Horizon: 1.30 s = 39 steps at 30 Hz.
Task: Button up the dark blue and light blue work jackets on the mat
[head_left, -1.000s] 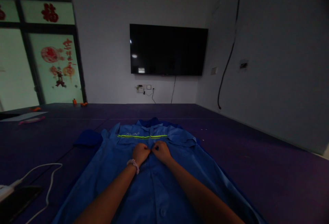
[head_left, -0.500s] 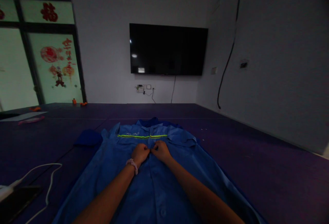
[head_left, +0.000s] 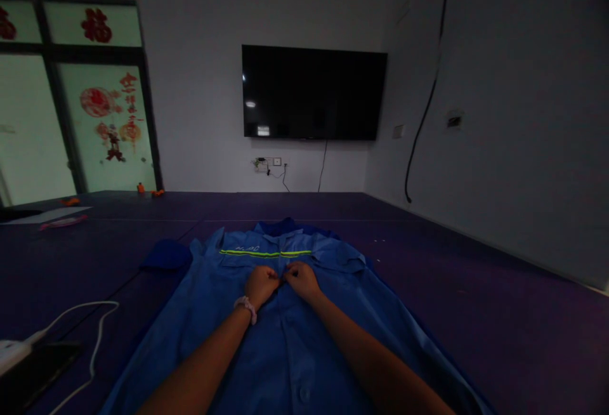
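A blue work shirt [head_left: 257, 345] with a yellow-green stripe across the chest lies spread out, its collar pointing away from me. My left hand [head_left: 261, 285], with a pink scrunchie [head_left: 246, 307] on its wrist, pinches the front placket just below the stripe. Close beside it, my right hand [head_left: 301, 280] pinches the same placket edge, thumb and fingertips together. The fingertips of both hands almost meet, and they hide the bit of cloth between them. Lower on the front, a round button [head_left: 303, 394] shows.
A dark blue cloth piece, perhaps a cap [head_left: 166, 255], lies left of the shirt. At the lower left are a phone [head_left: 40, 370], a white charger [head_left: 12, 353] and its cable [head_left: 98, 339]. The purple surface [head_left: 476, 301] reaches the wall below a television [head_left: 314, 92].
Both hands stay at the same place on the placket; the right fingers have shifted slightly. The whole view has moved a little, with things appearing slightly further right.
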### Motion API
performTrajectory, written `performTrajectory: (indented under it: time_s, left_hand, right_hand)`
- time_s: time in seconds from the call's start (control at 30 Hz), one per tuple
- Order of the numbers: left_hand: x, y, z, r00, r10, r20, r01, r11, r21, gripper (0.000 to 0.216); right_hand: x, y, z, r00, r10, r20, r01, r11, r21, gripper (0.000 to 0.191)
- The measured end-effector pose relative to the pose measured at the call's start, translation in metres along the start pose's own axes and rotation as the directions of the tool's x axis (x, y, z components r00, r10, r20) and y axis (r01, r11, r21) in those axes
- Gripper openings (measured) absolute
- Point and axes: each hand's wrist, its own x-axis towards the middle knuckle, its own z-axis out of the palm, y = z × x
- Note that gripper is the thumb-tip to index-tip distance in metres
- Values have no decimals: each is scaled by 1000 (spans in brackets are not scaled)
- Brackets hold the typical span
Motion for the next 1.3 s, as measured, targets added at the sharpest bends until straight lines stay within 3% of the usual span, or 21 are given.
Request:
performTrajectory:
  time_s: [0.23, 0.53, 0.77, 1.3]
  left_hand:
    - [-11, 15, -2, 993, 86, -80, -73, 984, 160, 15]
    - [-17, 20, -2, 973, 229, 13, -220, 918, 330, 19]
    - [-18, 23, 0, 983, 178, -36, -150, 908, 390, 14]
    - [-21, 28, 2, 987, 156, 50, -160, 850, 502, 17]
  right_hand:
    - [-1, 1, 2, 1000, 5, -5, -6, 998, -64, 31]
    - [0, 4, 1, 1000, 5, 8, -4, 993, -115, 26]
    - [-1, 4, 1, 1000, 7, -10, -8, 991, -130, 23]
    - [-2, -1, 3, 995, 47, -88, -60, 986, -154, 23]
